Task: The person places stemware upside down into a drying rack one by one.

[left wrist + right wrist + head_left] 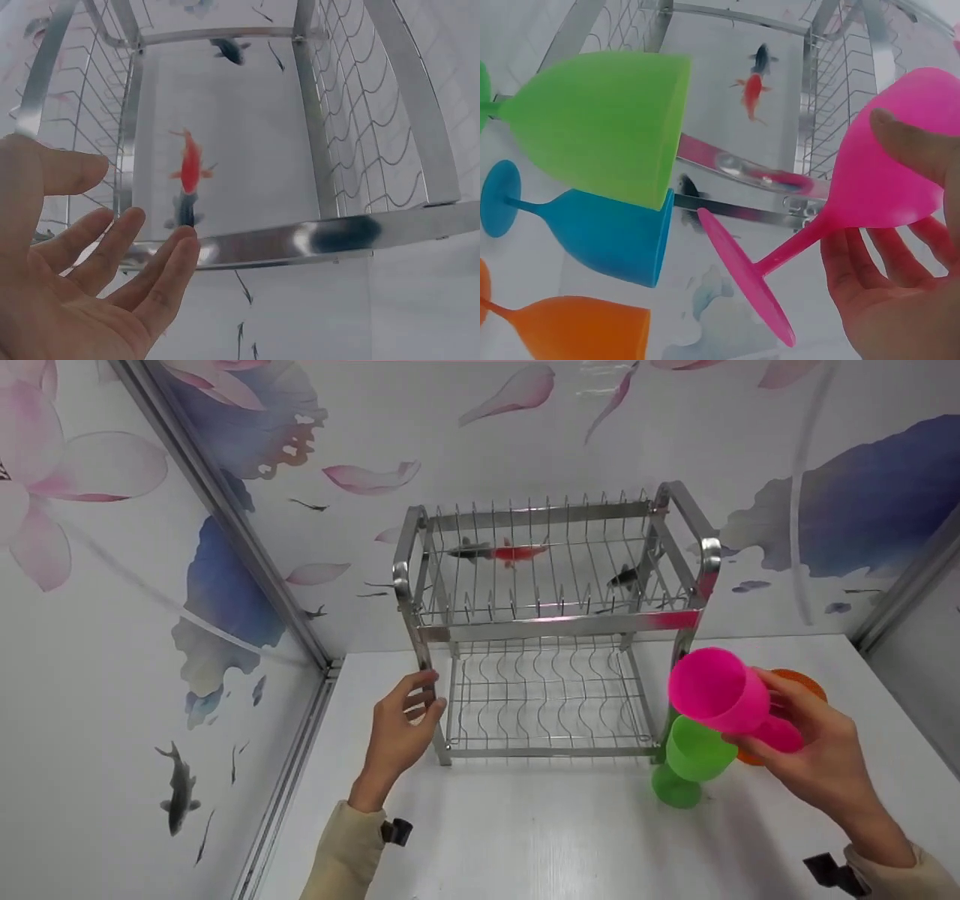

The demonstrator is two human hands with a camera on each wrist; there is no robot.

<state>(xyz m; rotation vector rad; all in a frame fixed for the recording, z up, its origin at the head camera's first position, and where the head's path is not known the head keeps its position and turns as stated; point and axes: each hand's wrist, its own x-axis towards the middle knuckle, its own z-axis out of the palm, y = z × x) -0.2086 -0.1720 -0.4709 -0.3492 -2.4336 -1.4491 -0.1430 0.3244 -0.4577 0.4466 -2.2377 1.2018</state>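
Observation:
My right hand (825, 746) holds a pink plastic goblet (709, 690) by its bowl, tilted, in front of the right side of a two-tier metal dish rack (555, 627). In the right wrist view the thumb lies on the bowl, and the goblet's foot points down and left. My left hand (401, 731) is beside the rack's left post, fingers loosely bent and holding nothing. Whether its fingertips touch the post I cannot tell. Near the rack's front right leg stands a green goblet (703, 754), partly covered by the pink one.
An orange goblet (806, 682) stands behind my right hand, mostly hidden. A blue goblet (611, 232) shows between green and orange in the right wrist view. The rack stands on a white table (525, 832) against a printed back wall (600, 435), with a side wall (112, 675) at left.

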